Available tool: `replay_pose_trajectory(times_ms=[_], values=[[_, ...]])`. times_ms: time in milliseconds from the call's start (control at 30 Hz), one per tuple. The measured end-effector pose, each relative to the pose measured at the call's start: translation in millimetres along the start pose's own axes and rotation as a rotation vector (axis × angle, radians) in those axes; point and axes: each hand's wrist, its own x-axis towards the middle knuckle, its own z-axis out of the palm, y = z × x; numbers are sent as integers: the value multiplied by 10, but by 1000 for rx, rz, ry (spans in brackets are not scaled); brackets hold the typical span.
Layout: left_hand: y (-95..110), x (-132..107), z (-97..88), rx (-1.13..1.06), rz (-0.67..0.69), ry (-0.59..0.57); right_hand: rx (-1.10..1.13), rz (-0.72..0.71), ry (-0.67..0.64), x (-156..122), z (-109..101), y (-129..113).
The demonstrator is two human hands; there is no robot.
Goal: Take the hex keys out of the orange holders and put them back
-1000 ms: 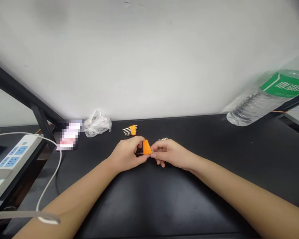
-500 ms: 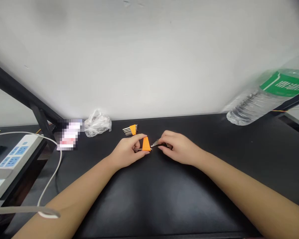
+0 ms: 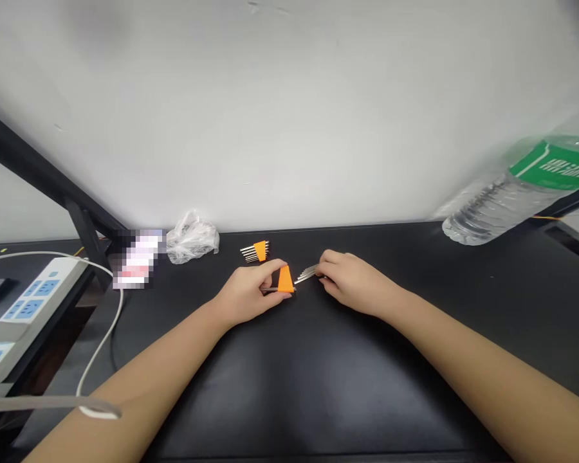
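Observation:
My left hand pinches an orange trapezoid holder between thumb and fingers. One metal hex key runs through the holder's lower end. Just to the right, several loose silver hex keys lie side by side on the black table. Their right ends are hidden under the curled fingers of my right hand, which close on them; how many it grips cannot be made out. Behind my left hand lies a second orange holder filled with several hex keys.
A crumpled clear plastic bag sits by the wall, beside a pixelated item. At far right is a large clear bottle with a green label. A white power strip and a pale cable are on the left.
My right thumb and fingers have drawn closer together at the loose hex keys, and more of the keys shows. My left hand keeps its hold on the orange holder. The view has shifted slightly.

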Motion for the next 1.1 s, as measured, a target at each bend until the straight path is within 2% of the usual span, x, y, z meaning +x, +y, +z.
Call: replay_pose_trajectory(times_ms=[167, 467, 600, 900, 1100], values=[[10, 1, 2, -1, -5, 3, -21, 1, 24, 4, -13, -6], [20, 9, -4, 5, 25, 6, -70, 13, -43, -15, -43, -101], [8, 9, -1, 9, 11, 8, 21, 20, -48, -42, -67, -135], [3, 12, -13, -21, -19, 32, 353, 23, 121, -16, -130, -89], [-2, 13, -15, -25, -9, 51, 287, -60, 159, -48, -123, -127]])
